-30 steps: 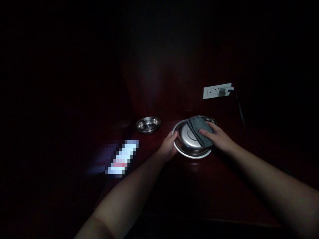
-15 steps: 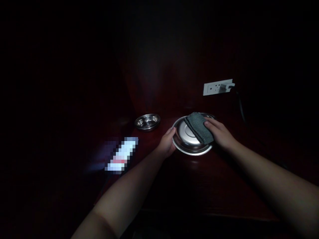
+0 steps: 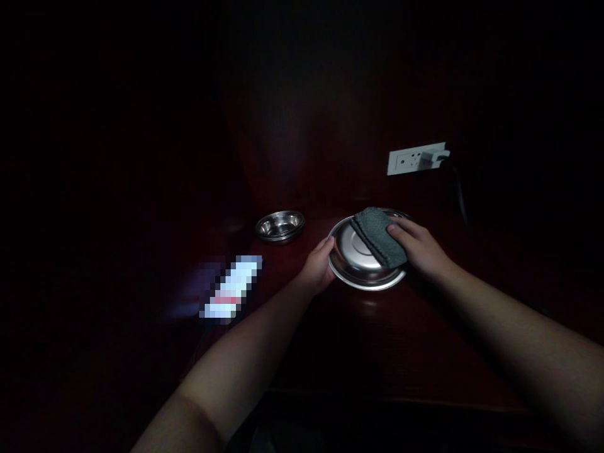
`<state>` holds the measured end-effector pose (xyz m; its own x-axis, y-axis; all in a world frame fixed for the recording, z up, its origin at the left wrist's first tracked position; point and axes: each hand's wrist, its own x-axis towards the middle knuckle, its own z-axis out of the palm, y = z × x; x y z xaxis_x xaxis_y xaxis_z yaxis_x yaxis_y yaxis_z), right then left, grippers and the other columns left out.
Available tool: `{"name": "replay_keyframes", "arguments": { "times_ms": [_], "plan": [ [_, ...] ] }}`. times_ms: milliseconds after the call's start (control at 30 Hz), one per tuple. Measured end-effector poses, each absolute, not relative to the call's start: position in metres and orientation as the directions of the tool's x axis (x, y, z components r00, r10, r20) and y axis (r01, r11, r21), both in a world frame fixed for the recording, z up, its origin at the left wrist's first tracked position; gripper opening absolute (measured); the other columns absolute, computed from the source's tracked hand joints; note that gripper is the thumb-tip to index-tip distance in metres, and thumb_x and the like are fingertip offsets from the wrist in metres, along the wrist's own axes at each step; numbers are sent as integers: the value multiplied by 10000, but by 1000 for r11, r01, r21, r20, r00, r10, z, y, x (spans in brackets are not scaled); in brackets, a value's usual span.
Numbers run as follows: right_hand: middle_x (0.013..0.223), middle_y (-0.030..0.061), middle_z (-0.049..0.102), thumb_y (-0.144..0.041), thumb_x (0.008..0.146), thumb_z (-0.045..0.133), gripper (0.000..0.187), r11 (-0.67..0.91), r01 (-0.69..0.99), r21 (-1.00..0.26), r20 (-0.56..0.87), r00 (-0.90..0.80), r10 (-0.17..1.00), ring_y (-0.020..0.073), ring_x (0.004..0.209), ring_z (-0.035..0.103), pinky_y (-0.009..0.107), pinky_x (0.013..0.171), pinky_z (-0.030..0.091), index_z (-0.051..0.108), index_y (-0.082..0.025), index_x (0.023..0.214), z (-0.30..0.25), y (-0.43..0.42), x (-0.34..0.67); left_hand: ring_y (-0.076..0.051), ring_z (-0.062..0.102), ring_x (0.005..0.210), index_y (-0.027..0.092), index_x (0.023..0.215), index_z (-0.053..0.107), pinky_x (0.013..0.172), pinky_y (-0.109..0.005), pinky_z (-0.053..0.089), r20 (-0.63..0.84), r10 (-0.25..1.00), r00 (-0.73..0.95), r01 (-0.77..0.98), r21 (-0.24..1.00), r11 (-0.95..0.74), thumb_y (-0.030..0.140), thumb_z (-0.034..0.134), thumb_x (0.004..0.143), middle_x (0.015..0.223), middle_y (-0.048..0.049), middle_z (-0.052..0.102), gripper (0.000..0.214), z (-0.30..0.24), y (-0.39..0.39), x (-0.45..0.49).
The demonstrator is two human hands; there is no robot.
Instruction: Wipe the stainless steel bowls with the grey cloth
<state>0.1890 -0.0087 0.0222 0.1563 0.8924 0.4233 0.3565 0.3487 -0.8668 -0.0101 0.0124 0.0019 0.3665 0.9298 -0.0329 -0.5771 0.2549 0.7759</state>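
Note:
A shiny metal dish (image 3: 356, 270) is held tilted above the dark red table, its underside with a ring mark facing me. My left hand (image 3: 318, 267) grips its left rim, thumb on the near face and fingers behind. Across the dish's upper right lies a folded grey-green cloth (image 3: 381, 236), pressed there by my right hand (image 3: 418, 244). The right thumb shows on the cloth; the other fingers of that hand are partly hidden. Part of another metal rim shows behind the cloth at the upper right.
Stacked metal dishes (image 3: 280, 225) stand at the back left of the table (image 3: 377, 352). A lit, blurred-out phone-like screen (image 3: 232, 289) is near the left forearm. On the back wall, a white socket panel (image 3: 410, 161) holds a plug with a dark cable (image 3: 462, 198). Surroundings are very dark.
The view has shifted slightly, so most things sit a little higher in the picture. Both hands keep their hold, with the cloth at nearly the same spot on the dish.

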Motion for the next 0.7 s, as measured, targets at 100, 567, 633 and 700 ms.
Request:
{"name": "replay_keyframes", "arguments": {
  "times_ms": [100,567,633,700],
  "plan": [
    [1041,65,676,-491,784,567,400,345,355,-869,420,160,893,264,972,616,432,875,468,659,-211,1056,22,-9,190,-209,639,945,146,1101,567,925,-405,458,-29,927,373,-582,771,258,256,461,887,994,-110,672,264,1,13,-10],
    [1031,57,679,-489,795,554,385,350,375,-858,430,154,890,262,973,614,423,874,468,660,-218,1046,22,-9,189,-209,636,955,145,1094,568,932,-396,458,-43,930,364,-586,766,265,260,467,884,991,-104,677,260,3,11,-9],
    [1020,56,681,-490,799,548,383,356,379,-854,436,149,888,260,962,617,420,864,472,660,-217,1044,23,-9,189,-216,630,977,143,1087,572,942,-400,450,-33,929,368,-590,764,261,258,467,884,991,-107,678,256,3,11,-9],
    [1016,56,683,-491,799,546,385,361,380,-852,440,146,886,260,959,617,419,862,473,661,-215,1042,24,-10,188,-222,622,1002,142,1092,572,949,-401,444,-28,929,370,-590,765,258,259,473,881,997,-110,678,261,4,10,-9]
  ]
}}
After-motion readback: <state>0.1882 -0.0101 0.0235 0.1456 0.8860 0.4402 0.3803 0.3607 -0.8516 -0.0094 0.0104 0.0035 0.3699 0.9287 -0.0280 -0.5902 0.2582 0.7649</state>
